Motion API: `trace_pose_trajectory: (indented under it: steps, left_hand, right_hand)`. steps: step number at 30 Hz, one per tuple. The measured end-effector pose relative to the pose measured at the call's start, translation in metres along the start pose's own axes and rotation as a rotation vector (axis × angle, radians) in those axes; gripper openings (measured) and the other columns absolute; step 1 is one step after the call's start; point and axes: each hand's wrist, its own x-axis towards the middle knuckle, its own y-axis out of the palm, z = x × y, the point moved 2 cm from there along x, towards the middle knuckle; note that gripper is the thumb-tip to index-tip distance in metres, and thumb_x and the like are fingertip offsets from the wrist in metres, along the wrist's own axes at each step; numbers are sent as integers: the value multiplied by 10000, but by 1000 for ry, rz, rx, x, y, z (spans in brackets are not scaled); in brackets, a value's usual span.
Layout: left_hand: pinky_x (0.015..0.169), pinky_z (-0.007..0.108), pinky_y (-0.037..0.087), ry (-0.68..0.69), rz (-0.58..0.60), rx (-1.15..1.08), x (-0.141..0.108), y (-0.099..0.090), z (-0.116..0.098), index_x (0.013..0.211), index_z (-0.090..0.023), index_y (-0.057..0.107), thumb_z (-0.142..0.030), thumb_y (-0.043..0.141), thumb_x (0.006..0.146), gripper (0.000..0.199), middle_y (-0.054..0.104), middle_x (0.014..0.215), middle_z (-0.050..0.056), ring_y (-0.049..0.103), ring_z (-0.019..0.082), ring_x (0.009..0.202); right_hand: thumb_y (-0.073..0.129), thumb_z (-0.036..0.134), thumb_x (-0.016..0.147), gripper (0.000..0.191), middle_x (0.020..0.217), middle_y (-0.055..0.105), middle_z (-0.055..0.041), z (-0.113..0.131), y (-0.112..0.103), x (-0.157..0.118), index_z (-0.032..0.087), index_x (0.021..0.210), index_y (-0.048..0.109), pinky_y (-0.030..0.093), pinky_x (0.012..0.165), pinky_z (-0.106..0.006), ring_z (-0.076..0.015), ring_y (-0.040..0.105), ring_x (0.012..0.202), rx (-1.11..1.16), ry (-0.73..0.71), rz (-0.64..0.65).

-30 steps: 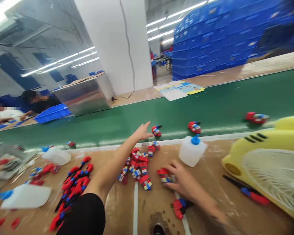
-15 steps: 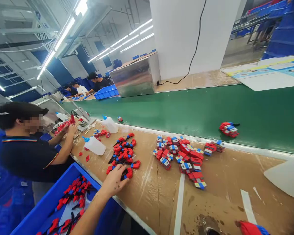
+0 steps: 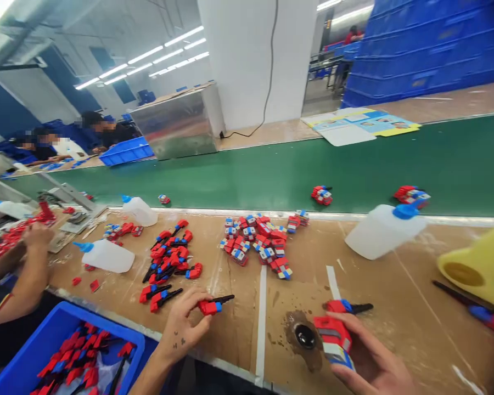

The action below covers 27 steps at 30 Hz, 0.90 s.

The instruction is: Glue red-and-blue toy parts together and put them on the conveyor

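My left hand (image 3: 185, 323) pinches a small red-and-blue plastic part with a black rod (image 3: 214, 305), just above the table's near side. A pile of similar parts (image 3: 170, 258) lies beyond that hand. At lower right my right hand (image 3: 374, 356) grips a toy-car-like plastic piece (image 3: 333, 337) in red, grey, white and blue. Right behind it is another red part with a black rod (image 3: 348, 306); whether the fingers touch it, I cannot tell. Between the hands a small round dark cup (image 3: 304, 336) sits in a wet stain. Several red-white-blue pieces (image 3: 259, 236) are heaped at mid-table.
A blue bin (image 3: 135, 334) of parts stands at lower left, near a co-worker's arm (image 3: 33, 274). White bottles (image 3: 109, 256) with blue caps stand or lie about; one bottle (image 3: 374, 233) is at right, by a yellow container (image 3: 477, 263). A green belt (image 3: 247, 170) runs behind.
The view has swung right. My left hand has come away from the pile with a red-and-blue part. My right hand has come into view, holding the toy-car-like piece.
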Motion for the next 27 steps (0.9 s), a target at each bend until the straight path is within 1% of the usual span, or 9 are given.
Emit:
trace_pose_trajectory:
  steps: [5, 8, 10, 12, 15, 17, 22, 24, 27]
  left_hand:
    - [861, 430, 563, 150, 34, 300, -4, 30, 19, 1154, -231, 671, -200, 626, 788, 370, 744, 1040, 102, 677, 295, 986]
    - [858, 452, 543, 0, 176, 342, 12, 28, 8, 1044, -191, 708, -148, 605, 734, 329, 727, 981, 108, 661, 311, 949]
    - [845, 431, 540, -122, 303, 195, 24, 24, -11, 999, -180, 711, -171, 616, 745, 272, 712, 952, 99, 665, 295, 909]
    - [848, 392, 547, -196, 404, -122, 33, 25, -33, 1079, -185, 690, -231, 631, 789, 299, 707, 986, 93, 675, 271, 926]
    - [917, 352, 539, -150, 469, -533, 44, 37, -67, 1244, -206, 611, -244, 612, 850, 396, 668, 1150, 104, 664, 248, 1055]
    - [950, 339, 519, 48, 470, -507, 52, 48, -89, 1229, -217, 613, -179, 597, 858, 373, 632, 1200, 109, 641, 237, 1100]
    - [977, 372, 468, 874, 499, 59, 68, 70, -143, 1148, -195, 640, -65, 485, 930, 298, 657, 1166, 130, 571, 257, 1160]
    - [912, 371, 483, 1042, 526, 243, 71, 76, -154, 1097, -182, 649, -116, 487, 968, 218, 680, 1130, 123, 588, 261, 1081]
    - [804, 346, 496, 1131, 546, 385, 73, 80, -162, 1038, -171, 655, -160, 496, 979, 170, 695, 1092, 109, 609, 235, 915]
  right_hand:
    - [945, 330, 556, 650, 1160, 736, -67, 10, 0, -3, 327, 1154, 691, 573, 867, -313, -283, 691, 1028, 138, -10, -35]
    - [947, 370, 551, 616, 1061, 765, -57, 8, -5, -4, 306, 1116, 708, 578, 825, -291, -267, 707, 976, 214, -29, 11]
    - [934, 411, 572, 620, 1060, 767, -53, 7, -7, -7, 303, 1137, 702, 567, 833, -281, -256, 704, 977, 251, -22, 7]
    - [926, 434, 583, 610, 1078, 764, -48, 6, -9, -10, 305, 1137, 705, 558, 837, -270, -245, 699, 979, 281, -21, -21]
    - [915, 438, 608, 569, 1084, 761, -42, 5, -9, -13, 309, 1124, 711, 554, 834, -270, -234, 697, 968, 330, -17, -69]
    - [911, 421, 625, 546, 1082, 761, -45, 3, -11, -15, 302, 1118, 711, 551, 834, -276, -231, 694, 965, 357, -10, -89]
    - [904, 378, 647, 527, 1058, 758, -71, 2, -18, -19, 266, 1122, 705, 551, 839, -314, -243, 686, 963, 380, -8, -92]
    - [898, 367, 660, 516, 1064, 756, -69, 0, -22, -20, 269, 1127, 700, 552, 844, -316, -242, 687, 970, 382, -8, -99]
    - [884, 355, 683, 507, 1077, 753, -67, -4, -26, -21, 276, 1144, 690, 552, 854, -320, -243, 690, 982, 371, -22, -91]
